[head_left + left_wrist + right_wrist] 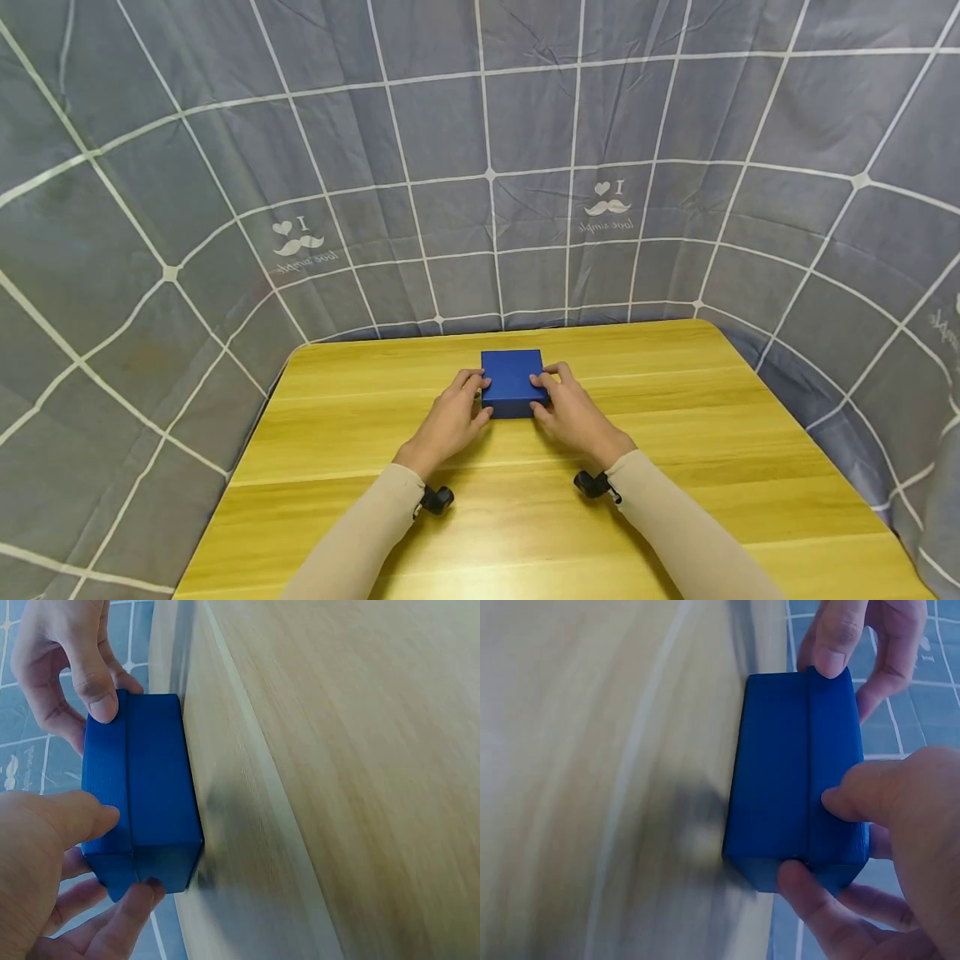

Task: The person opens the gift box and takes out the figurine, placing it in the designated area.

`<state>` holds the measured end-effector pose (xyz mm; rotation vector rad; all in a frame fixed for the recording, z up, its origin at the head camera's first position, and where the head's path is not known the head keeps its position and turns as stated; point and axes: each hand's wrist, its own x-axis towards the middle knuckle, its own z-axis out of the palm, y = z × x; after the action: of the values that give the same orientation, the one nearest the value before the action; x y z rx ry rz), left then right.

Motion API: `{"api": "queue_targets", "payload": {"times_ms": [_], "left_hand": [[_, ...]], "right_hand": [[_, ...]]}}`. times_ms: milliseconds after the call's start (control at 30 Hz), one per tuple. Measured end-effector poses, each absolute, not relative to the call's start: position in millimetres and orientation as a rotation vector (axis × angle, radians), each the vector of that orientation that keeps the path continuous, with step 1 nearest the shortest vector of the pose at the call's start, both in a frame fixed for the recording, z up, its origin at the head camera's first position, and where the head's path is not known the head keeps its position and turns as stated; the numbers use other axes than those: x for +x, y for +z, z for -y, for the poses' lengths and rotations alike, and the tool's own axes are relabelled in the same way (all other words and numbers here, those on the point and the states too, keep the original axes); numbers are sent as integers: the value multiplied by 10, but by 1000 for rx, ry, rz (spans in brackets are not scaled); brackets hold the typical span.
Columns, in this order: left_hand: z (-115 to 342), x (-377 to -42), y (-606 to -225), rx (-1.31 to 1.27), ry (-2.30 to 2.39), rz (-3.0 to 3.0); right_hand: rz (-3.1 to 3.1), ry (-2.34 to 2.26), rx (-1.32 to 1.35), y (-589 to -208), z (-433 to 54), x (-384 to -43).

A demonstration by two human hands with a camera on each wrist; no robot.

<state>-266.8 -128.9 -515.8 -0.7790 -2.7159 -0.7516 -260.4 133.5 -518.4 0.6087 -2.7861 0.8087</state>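
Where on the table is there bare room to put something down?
The table is bare left of the left sleeve, right of the right sleeve and between them; a narrower strip separates box from curtain. It is crowded at the box, gripped by left hand and right hand.

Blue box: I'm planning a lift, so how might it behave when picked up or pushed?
The blue box is probably stiff: its edges look straight and its faces flat. Pushed across the table, it would likely slide rather than roll, being low and flat-sided. A seam runs along its near side, so the upper part might come away if lifted alone.
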Motion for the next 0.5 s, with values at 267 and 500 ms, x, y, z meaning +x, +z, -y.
{"api": "queue_targets", "payload": {"times_ms": [267,500], "left_hand": [[1330,-2597,-5218,-822,-828,2688],[1377,-2539,-5249,-846,-837,2670]], "right_hand": [[2772,805,636,-5262,-1360,-2493],[2732,797,657,-5282,-1342,-2421]]}}
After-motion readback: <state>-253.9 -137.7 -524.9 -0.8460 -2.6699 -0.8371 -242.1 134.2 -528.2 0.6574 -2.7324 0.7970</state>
